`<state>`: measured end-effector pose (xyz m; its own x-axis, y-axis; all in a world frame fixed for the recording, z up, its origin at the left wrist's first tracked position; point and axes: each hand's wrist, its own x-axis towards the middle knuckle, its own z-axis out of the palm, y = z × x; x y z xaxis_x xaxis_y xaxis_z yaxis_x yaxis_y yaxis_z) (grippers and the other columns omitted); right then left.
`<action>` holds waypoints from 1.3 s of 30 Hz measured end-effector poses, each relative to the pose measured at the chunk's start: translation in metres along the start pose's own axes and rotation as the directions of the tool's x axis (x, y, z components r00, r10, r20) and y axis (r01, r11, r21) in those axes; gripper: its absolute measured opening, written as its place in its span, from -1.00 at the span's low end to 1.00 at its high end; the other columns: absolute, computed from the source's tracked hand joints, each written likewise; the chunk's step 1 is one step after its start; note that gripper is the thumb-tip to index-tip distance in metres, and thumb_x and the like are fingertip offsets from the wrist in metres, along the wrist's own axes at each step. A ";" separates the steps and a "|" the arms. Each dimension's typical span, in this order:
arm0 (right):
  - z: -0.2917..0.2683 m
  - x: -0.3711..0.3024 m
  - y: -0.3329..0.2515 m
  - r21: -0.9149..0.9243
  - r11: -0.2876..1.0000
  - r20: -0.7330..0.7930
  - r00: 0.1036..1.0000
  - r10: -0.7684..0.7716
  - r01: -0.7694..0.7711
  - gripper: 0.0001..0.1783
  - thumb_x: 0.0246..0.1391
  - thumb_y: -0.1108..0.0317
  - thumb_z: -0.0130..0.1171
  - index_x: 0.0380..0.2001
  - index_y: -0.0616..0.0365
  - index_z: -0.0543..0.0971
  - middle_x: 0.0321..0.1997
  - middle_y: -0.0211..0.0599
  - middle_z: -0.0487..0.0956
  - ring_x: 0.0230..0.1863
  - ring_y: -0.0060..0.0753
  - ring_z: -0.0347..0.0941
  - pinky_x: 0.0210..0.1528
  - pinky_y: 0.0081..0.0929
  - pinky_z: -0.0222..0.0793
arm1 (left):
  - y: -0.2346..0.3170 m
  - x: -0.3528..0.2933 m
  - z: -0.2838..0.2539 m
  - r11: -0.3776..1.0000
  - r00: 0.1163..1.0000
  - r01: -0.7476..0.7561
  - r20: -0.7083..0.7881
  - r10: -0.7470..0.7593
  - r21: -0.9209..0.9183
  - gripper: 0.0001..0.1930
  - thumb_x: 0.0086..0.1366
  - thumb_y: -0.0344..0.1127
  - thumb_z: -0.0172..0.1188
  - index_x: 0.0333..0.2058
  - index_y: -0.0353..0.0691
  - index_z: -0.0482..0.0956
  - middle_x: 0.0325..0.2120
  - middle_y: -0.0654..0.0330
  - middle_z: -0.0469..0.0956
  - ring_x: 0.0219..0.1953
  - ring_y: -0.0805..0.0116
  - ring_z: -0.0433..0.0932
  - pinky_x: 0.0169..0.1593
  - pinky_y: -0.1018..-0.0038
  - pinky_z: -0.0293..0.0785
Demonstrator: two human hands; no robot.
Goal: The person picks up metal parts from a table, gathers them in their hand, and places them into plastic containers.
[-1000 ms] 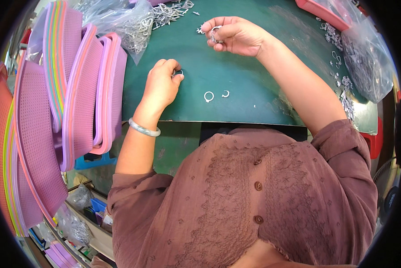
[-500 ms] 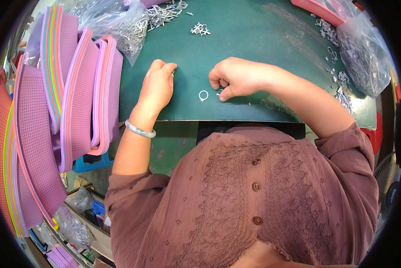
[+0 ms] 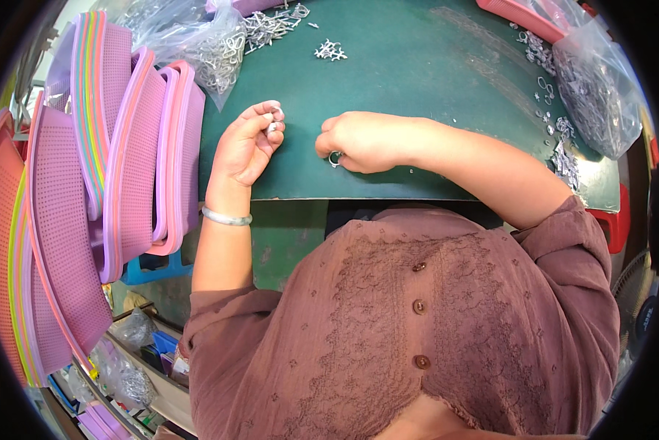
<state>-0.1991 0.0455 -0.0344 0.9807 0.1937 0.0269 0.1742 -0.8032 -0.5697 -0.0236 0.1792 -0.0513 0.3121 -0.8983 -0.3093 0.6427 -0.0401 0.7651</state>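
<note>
My left hand [image 3: 247, 150] is raised over the left part of the table, its palm side turned toward me. The fingers are curled in, and pale bits show at the fingertips; what they pinch is too small to make out. A bracelet [image 3: 227, 218] circles that wrist. My right hand [image 3: 366, 141] is low over the tabletop to the right, fingers bent down and closed. At its fingertips is a small silver metal ring [image 3: 335, 159], partly covered by the fingers. The tips themselves are mostly hidden beneath the hand.
The green tabletop [image 3: 410, 66] bears a small heap of metal pieces [image 3: 330, 50] and a larger pile [image 3: 269, 31] beyond. Clear bags of metal parts [image 3: 223, 62] lie far left and right. Stacked plastic baskets [image 3: 135, 161] line the left; loose parts [image 3: 564, 158] lie along the right edge.
My right hand has moved left, from beside the ring to over it, fingers now at it. My left hand has turned so its palm and curled fingertips show.
</note>
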 end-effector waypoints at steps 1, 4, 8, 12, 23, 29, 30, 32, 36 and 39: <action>0.001 0.000 0.000 -0.001 1.000 0.000 1.000 0.000 0.000 -0.88 -0.20 0.51 0.03 -0.47 0.23 0.45 -0.50 -0.11 0.40 -0.40 -0.04 0.39 -0.34 -0.26 0.32 | -0.001 0.000 -0.005 0.987 0.998 0.029 0.054 -0.021 -0.156 -0.84 0.12 -0.55 -0.03 -0.28 -0.39 0.40 -0.37 0.09 0.38 -0.41 0.42 0.33 -0.39 0.66 0.34; 0.000 -0.001 0.003 -0.035 0.999 0.019 1.000 -0.022 0.022 -0.92 -0.21 0.47 0.03 -0.55 0.23 0.46 -0.48 -0.10 0.41 -0.38 -0.03 0.39 -0.32 -0.27 0.32 | -0.005 0.007 -0.018 0.883 0.981 0.132 0.188 -0.050 -0.450 -0.85 0.15 -0.50 -0.06 -0.30 -0.42 0.38 -0.30 -0.02 0.36 -0.34 0.30 0.33 -0.36 0.59 0.35; 0.005 0.002 0.003 -0.088 0.995 0.044 0.997 0.056 -0.052 -0.87 -0.23 0.46 0.01 -0.51 0.25 0.45 -0.39 -0.02 0.42 -0.31 0.02 0.40 -0.26 -0.24 0.33 | -0.005 0.002 0.002 0.888 0.979 0.161 0.181 -0.090 -0.431 -0.80 0.20 -0.37 -0.07 -0.30 -0.39 0.39 -0.35 0.06 0.35 -0.35 0.30 0.31 -0.41 0.57 0.31; 0.004 0.010 -0.001 -0.082 0.996 0.088 0.995 0.055 -0.048 -0.83 -0.22 0.47 0.01 -0.45 0.25 0.48 -0.35 0.01 0.46 -0.25 0.01 0.41 -0.21 -0.23 0.34 | -0.007 0.004 0.006 0.872 0.978 0.177 0.181 -0.104 -0.456 -0.72 0.25 -0.21 -0.11 -0.33 -0.36 0.43 -0.46 0.09 0.33 -0.39 0.28 0.31 -0.41 0.50 0.32; -0.010 -0.002 -0.004 -0.057 0.994 0.054 0.993 0.101 -0.098 -0.82 -0.32 0.56 0.02 -0.49 0.26 0.48 -0.49 -0.04 0.49 -0.38 -0.02 0.42 -0.34 -0.24 0.33 | -0.014 0.007 0.025 0.940 0.998 0.049 -0.019 -0.059 -0.339 -0.70 0.24 -0.23 -0.09 -0.30 -0.41 0.41 -0.35 -0.02 0.44 -0.29 0.19 0.40 -0.22 0.39 0.39; -0.031 -0.022 0.025 0.214 0.976 -0.386 0.914 0.126 -0.044 -0.91 -0.32 0.55 0.04 -0.59 0.24 0.43 -0.57 -0.11 0.48 -0.45 -0.10 0.43 -0.43 -0.29 0.31 | -0.036 0.025 0.068 0.945 0.987 0.157 0.075 -0.141 -0.287 -0.67 0.26 -0.19 -0.15 -0.18 -0.35 0.35 -0.19 0.06 0.42 -0.13 0.20 0.38 -0.11 0.30 0.35; -0.047 -0.033 0.020 0.150 0.979 -0.384 0.905 0.183 -0.135 -0.91 -0.33 0.55 0.04 -0.60 0.24 0.43 -0.58 -0.12 0.47 -0.46 -0.10 0.43 -0.43 -0.29 0.31 | -0.041 0.027 0.092 0.943 0.983 0.182 0.065 -0.171 -0.277 -0.65 0.27 -0.16 -0.18 -0.13 -0.33 0.30 -0.13 0.06 0.37 -0.09 0.17 0.36 -0.08 0.24 0.34; -0.062 -0.053 0.011 0.121 0.980 -0.445 0.874 0.195 -0.157 -0.92 -0.33 0.53 0.04 -0.61 0.25 0.43 -0.55 -0.09 0.47 -0.44 -0.06 0.42 -0.40 -0.28 0.31 | -0.048 0.029 0.134 0.912 0.964 0.237 0.198 -0.178 -0.336 -0.64 0.28 -0.16 -0.21 -0.09 -0.31 0.27 -0.07 0.02 0.33 -0.05 0.14 0.35 -0.05 0.19 0.33; -0.068 -0.083 0.018 0.043 0.986 -0.482 0.861 0.161 -0.160 -0.91 -0.31 0.47 0.03 -0.61 0.26 0.45 -0.48 -0.05 0.47 -0.38 -0.03 0.41 -0.36 -0.25 0.32 | -0.074 0.059 0.161 0.851 0.932 0.316 0.303 -0.197 -0.419 -0.65 0.28 -0.18 -0.19 -0.04 -0.27 0.25 -0.06 0.08 0.33 -0.02 0.19 0.34 0.00 0.24 0.34; -0.084 -0.120 0.025 0.058 0.981 -0.504 0.843 0.187 -0.183 -0.86 -0.28 0.44 0.03 -0.54 0.24 0.48 -0.44 -0.07 0.49 -0.35 -0.05 0.43 -0.31 -0.28 0.35 | -0.088 0.077 0.189 0.818 0.916 0.375 0.310 -0.255 -0.436 -0.66 0.28 -0.22 -0.17 -0.06 -0.29 0.27 -0.10 0.07 0.37 -0.09 0.20 0.41 -0.09 0.31 0.44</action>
<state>-0.3052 -0.0453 0.0172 0.9040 -0.2711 0.3306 -0.0134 -0.7909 -0.6118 -0.1882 0.0313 -0.0358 -0.0950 -0.9483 -0.3029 0.9481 -0.1789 0.2629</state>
